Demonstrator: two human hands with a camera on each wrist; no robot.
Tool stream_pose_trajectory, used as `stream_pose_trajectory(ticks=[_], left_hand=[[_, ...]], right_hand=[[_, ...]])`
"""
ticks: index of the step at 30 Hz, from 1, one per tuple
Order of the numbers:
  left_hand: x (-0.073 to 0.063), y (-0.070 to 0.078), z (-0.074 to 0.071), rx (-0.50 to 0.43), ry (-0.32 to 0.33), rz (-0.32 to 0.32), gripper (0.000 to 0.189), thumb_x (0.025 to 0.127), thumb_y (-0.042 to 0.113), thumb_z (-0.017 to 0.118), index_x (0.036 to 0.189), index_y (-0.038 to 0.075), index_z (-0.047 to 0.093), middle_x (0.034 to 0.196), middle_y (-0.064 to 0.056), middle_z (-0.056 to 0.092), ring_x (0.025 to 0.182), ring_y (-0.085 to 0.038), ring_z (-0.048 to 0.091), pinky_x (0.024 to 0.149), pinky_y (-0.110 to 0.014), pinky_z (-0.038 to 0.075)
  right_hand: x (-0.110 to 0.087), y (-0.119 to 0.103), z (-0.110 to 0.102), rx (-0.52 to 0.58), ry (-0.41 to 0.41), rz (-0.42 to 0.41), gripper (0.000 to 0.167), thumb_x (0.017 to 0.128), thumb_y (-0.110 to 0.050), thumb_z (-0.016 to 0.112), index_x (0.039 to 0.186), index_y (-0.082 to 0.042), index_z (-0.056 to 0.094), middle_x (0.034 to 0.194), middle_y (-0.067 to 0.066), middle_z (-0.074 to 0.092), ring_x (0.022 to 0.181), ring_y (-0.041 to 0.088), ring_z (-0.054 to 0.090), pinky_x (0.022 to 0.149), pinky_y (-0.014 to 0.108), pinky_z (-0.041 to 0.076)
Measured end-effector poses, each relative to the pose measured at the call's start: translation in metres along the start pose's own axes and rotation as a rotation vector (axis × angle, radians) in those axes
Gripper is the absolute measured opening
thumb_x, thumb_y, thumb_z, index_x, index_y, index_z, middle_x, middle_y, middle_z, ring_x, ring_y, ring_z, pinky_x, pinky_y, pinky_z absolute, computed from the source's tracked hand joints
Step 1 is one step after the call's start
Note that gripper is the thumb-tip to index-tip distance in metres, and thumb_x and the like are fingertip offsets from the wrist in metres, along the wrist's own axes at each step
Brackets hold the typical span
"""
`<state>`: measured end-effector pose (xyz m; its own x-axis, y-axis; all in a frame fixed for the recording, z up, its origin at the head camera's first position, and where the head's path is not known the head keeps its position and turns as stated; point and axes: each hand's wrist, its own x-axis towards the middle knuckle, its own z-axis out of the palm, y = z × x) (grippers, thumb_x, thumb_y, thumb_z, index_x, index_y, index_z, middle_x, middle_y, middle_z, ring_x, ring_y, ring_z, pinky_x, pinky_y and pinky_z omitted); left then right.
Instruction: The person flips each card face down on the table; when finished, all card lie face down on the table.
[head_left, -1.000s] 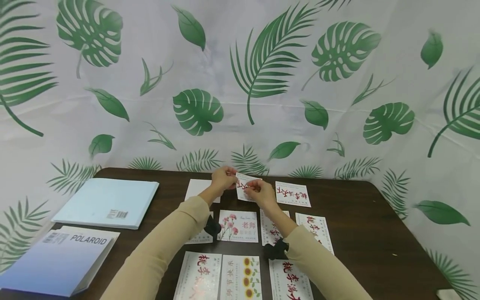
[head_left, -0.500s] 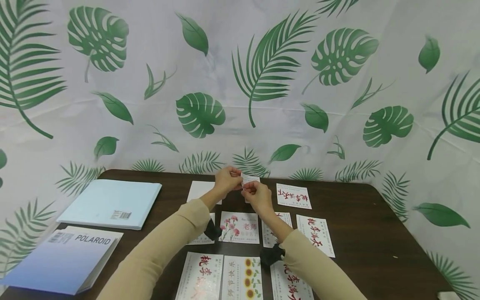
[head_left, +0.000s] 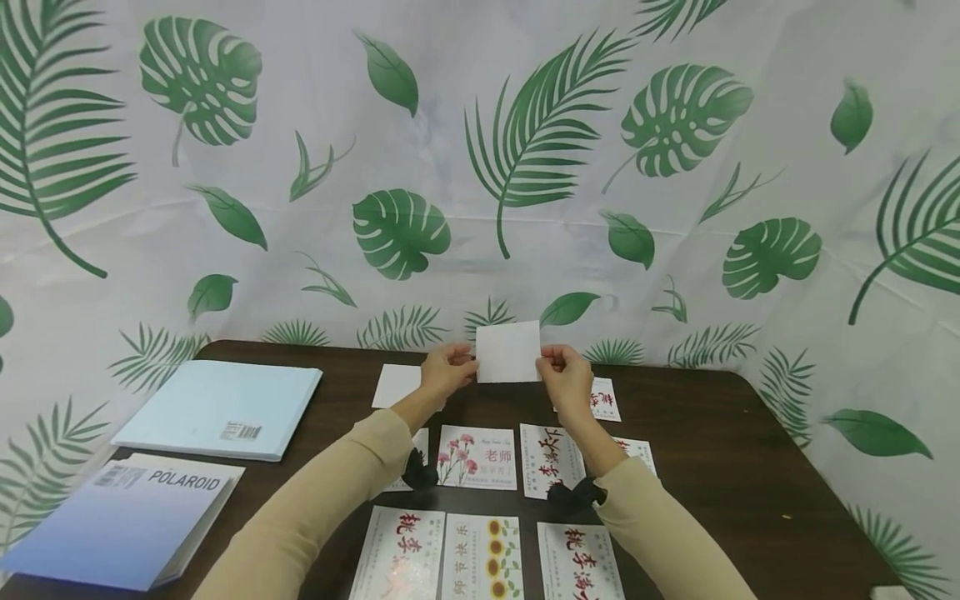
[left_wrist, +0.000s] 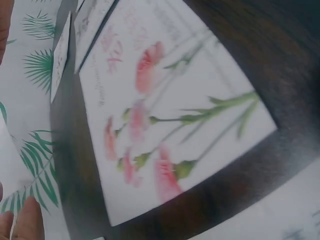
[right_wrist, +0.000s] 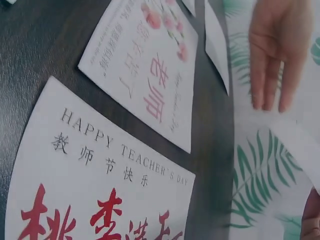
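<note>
A white card (head_left: 508,352) is held upright above the far part of the table, its blank side toward the head view. My left hand (head_left: 447,369) pinches the card's left edge, and my right hand (head_left: 567,375) pinches its right edge. Below the hands lie a card with pink carnations (head_left: 477,458) and a red-lettered card (head_left: 551,462). In the right wrist view, the straight fingers of the left hand (right_wrist: 280,55) meet the card's edge. Only some left fingertips (left_wrist: 30,220) show in the left wrist view.
More cards lie in rows, among them a sunflower card (head_left: 482,557), a blank white card (head_left: 395,385) and a red-lettered card (head_left: 604,400) partly behind the right hand. At left are a pale blue album (head_left: 217,400) and a Polaroid album (head_left: 112,521). A leaf-print cloth (head_left: 300,225) hangs behind the table.
The card has turned from its red-lettered side to its blank side and been raised upright. The right hand has moved rightward to the card's right edge, so the hands are farther apart.
</note>
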<state>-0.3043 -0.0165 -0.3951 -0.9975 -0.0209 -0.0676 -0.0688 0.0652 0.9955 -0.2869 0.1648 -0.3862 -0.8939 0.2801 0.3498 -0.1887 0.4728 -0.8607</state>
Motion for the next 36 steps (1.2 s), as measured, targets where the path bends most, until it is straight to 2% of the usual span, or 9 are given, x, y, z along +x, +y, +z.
stream_pose_trajectory(ticks=[4,7,11,15,19,23,28,36], left_hand=[[-0.001,-0.006,-0.002,0.019,0.016,-0.013,0.038,0.084,0.001,0.066,0.122,-0.003,0.058,0.114,-0.021,0.063,0.1,-0.029,0.064,0.082,-0.032,0.056],[-0.001,-0.009,-0.003,0.042,0.025,-0.003,0.036,0.082,-0.002,0.067,0.117,-0.003,0.062,0.108,-0.02,0.065,0.092,-0.024,0.065,0.078,-0.029,0.057],[-0.003,-0.014,-0.006,0.161,0.062,0.042,0.033,0.077,-0.005,0.069,0.11,-0.004,0.065,0.099,-0.018,0.067,0.082,-0.019,0.065,0.07,-0.023,0.057],[-0.004,-0.02,-0.011,0.342,0.075,0.089,0.031,0.075,-0.002,0.073,0.106,-0.004,0.067,0.093,-0.015,0.069,0.08,-0.021,0.066,0.065,-0.024,0.057],[-0.004,-0.026,-0.016,0.517,0.059,0.133,0.028,0.074,0.002,0.075,0.101,-0.003,0.069,0.087,-0.012,0.071,0.079,-0.022,0.066,0.071,-0.032,0.055],[-0.004,-0.031,-0.017,0.637,0.032,0.157,0.026,0.073,0.005,0.077,0.097,-0.002,0.07,0.081,-0.008,0.069,0.077,-0.02,0.063,0.075,-0.035,0.053],[-0.005,-0.03,-0.017,0.728,-0.002,0.209,0.026,0.072,0.006,0.078,0.095,-0.002,0.07,0.079,-0.007,0.068,0.076,-0.02,0.063,0.073,-0.035,0.053],[-0.007,-0.024,-0.015,0.807,-0.017,0.219,0.022,0.07,0.007,0.078,0.09,0.0,0.071,0.076,-0.005,0.067,0.072,-0.017,0.062,0.068,-0.032,0.052]], right_hand=[[0.002,0.005,0.0,0.101,-0.022,0.082,0.013,0.08,0.002,0.064,0.092,0.007,0.065,0.079,0.013,0.064,0.06,0.003,0.05,0.051,0.012,0.043],[0.002,0.011,0.005,0.165,-0.035,0.138,0.013,0.08,0.004,0.063,0.092,0.009,0.064,0.077,0.01,0.062,0.059,0.003,0.051,0.052,0.014,0.046],[0.001,0.02,0.014,0.156,-0.066,0.192,0.014,0.08,0.005,0.063,0.094,0.009,0.064,0.074,0.007,0.061,0.058,0.003,0.05,0.052,0.014,0.047],[-0.002,0.028,0.021,0.091,-0.127,0.219,0.016,0.079,0.006,0.064,0.095,0.009,0.063,0.069,0.005,0.058,0.054,0.005,0.05,0.051,0.017,0.048],[-0.005,0.033,0.025,0.007,-0.176,0.231,0.017,0.077,0.005,0.067,0.094,0.007,0.063,0.068,0.004,0.058,0.054,0.006,0.05,0.051,0.019,0.05],[-0.008,0.037,0.027,-0.095,-0.207,0.208,0.015,0.076,0.003,0.069,0.091,0.006,0.065,0.067,0.005,0.06,0.052,0.005,0.052,0.05,0.017,0.049],[-0.009,0.041,0.027,-0.197,-0.215,0.17,0.013,0.075,0.002,0.071,0.087,0.005,0.065,0.066,0.008,0.062,0.05,0.007,0.053,0.048,0.019,0.048],[-0.008,0.043,0.026,-0.357,-0.265,0.103,0.015,0.073,-0.001,0.072,0.084,0.004,0.065,0.07,0.01,0.064,0.061,0.016,0.057,0.059,0.029,0.047]])
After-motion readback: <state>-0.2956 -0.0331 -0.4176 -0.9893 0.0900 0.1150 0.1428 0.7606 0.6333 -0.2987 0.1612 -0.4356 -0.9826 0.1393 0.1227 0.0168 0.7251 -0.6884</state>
